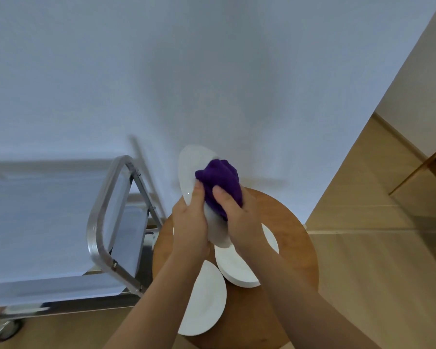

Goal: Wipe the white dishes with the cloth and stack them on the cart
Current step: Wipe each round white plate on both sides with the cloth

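My left hand (190, 222) grips a white plate (190, 167) by its lower edge and holds it tilted on edge above the round wooden table (292, 235). My right hand (239, 217) presses a bunched purple cloth (220, 185) against the plate's face. Below my arms, white plates lie on the table: one near the front (204, 306) and a stack (234, 268) beside it. The steel cart (61, 222) stands to the left with its top shelf bare.
The cart's tubular handle (106, 210) rises close to the table's left edge. A white wall fills the background. Tan floor tiles spread to the right, where a wooden furniture leg (418, 172) shows at the frame edge.
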Available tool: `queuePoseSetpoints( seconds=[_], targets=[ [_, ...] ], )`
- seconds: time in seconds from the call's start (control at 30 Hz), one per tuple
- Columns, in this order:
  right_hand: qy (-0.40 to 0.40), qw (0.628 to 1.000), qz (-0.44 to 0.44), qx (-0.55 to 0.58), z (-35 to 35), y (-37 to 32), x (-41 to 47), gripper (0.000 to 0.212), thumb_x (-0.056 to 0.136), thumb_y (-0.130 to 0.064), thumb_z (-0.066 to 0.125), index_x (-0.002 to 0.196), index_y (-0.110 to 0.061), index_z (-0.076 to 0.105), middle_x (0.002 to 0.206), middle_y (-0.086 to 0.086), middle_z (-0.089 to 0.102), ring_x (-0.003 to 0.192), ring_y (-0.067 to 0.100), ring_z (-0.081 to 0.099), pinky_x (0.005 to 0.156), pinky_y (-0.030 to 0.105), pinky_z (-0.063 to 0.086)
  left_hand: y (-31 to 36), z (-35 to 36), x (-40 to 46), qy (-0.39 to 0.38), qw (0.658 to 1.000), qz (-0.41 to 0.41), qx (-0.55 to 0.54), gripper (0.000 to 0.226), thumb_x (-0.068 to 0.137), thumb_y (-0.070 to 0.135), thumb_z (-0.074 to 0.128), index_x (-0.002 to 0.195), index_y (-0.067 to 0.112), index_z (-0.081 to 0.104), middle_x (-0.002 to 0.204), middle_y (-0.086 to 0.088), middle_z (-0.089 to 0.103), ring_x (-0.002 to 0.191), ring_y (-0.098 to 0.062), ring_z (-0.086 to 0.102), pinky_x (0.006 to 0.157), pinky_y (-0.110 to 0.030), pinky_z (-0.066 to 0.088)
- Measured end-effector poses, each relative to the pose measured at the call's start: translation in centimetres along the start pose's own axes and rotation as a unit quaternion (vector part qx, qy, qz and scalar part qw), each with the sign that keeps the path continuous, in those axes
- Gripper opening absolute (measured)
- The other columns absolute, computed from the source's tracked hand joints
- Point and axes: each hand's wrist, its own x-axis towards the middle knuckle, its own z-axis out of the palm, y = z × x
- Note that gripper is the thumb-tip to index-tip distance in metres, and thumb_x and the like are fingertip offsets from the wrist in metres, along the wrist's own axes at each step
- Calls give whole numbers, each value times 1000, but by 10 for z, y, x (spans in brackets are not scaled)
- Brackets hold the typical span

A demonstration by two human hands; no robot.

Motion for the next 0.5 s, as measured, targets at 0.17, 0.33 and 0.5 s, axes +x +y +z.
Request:
queuePoseSetpoints(
  seconds=[0.17, 0.33, 0.5],
  targets=[
    [-14, 964, -177, -198, -3, 16, -22, 39, 82, -36, 60, 120, -32, 55, 122, -20, 55, 115, 4, 52, 97, 34, 46, 4, -11, 3, -47, 954, -199, -218, 56, 86, 61, 52, 109, 11, 63, 90, -11, 75, 83, -27, 73, 63, -37, 58],
    [-28, 909, -284, -304, -31, 50, -29, 43, 83, -31, 60, 124, -21, 55, 135, -1, 49, 126, 17, 46, 99, 49, 43, 7, -26, 17, -56, 933, -195, -296, 48, 88, 54, 55, 120, 18, 59, 109, -12, 71, 95, -33, 70, 75, -47, 58],
    [-56, 897, -272, -344, -45, 67, -25, 45, 84, -28, 59, 128, -20, 49, 138, 9, 47, 127, 27, 46, 102, 37, 43, 6, -40, 23, -86, 947, -141, -276, 30, 96, 45, 46, 107, 24, 64, 106, -6, 73, 93, -26, 71, 68, -41, 59]
  ],
)
